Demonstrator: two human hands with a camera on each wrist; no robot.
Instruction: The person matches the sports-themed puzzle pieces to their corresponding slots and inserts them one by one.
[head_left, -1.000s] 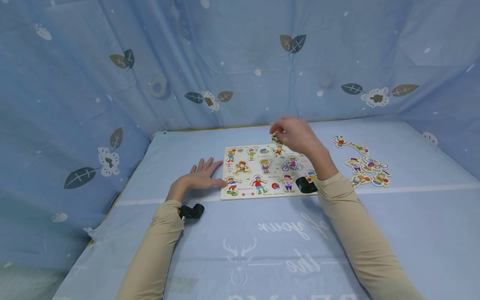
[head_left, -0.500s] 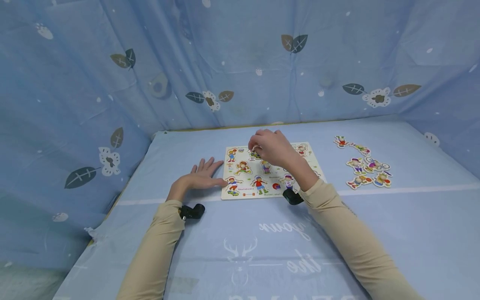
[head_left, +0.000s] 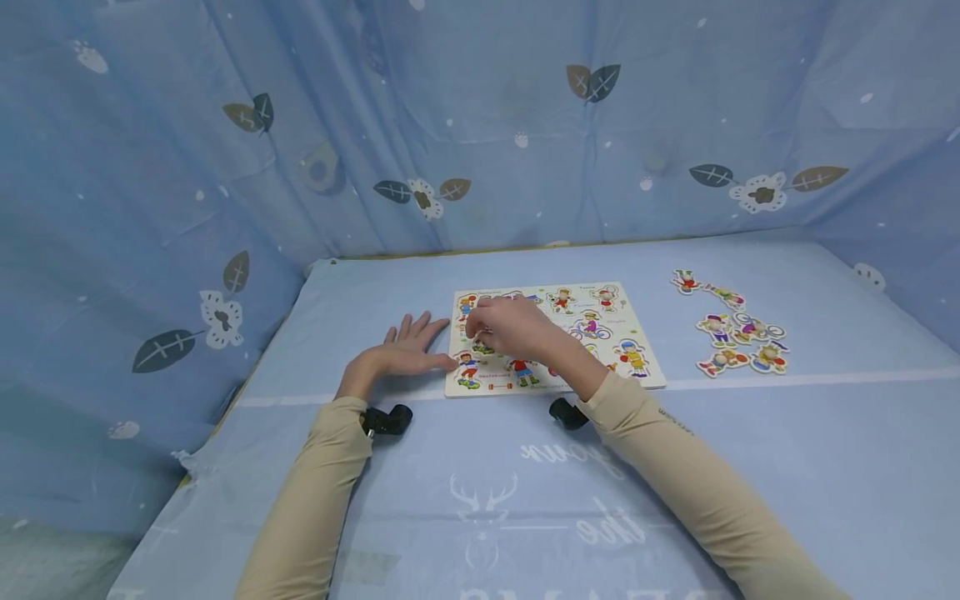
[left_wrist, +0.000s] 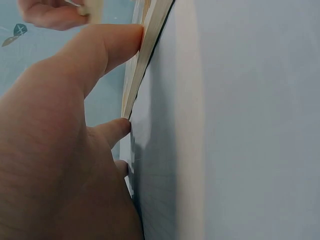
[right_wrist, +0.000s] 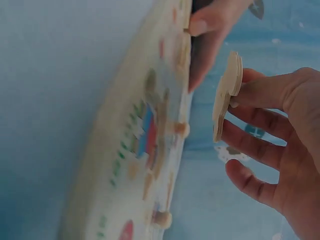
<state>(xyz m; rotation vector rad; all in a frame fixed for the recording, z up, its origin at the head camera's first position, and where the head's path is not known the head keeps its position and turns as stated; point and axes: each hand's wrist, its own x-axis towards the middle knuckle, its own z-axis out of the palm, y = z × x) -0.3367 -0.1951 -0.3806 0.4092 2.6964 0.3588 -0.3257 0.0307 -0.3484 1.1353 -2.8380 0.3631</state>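
Note:
A flat wooden puzzle board printed with sports figures lies on the table. Above its left part, my right hand pinches a wooden puzzle piece by the knob, between thumb and fingers. In the right wrist view the piece is off the board, edge-on, its picture side hidden. My left hand lies with spread fingers at the board's left edge. Its thumb touches that edge in the left wrist view. Small round knobs rise from the board. The right hand covers some of the upper-left figures.
To the right of the board lies a loose group of several figure puzzle pieces, some overlapping or touching. A light blue cloth covers the table. Blue patterned curtains hang behind it and along the sides.
My right hand has carried the puzzle piece leftward and nearer, from the board's far edge to over its left part. The left hand stays at the left edge.

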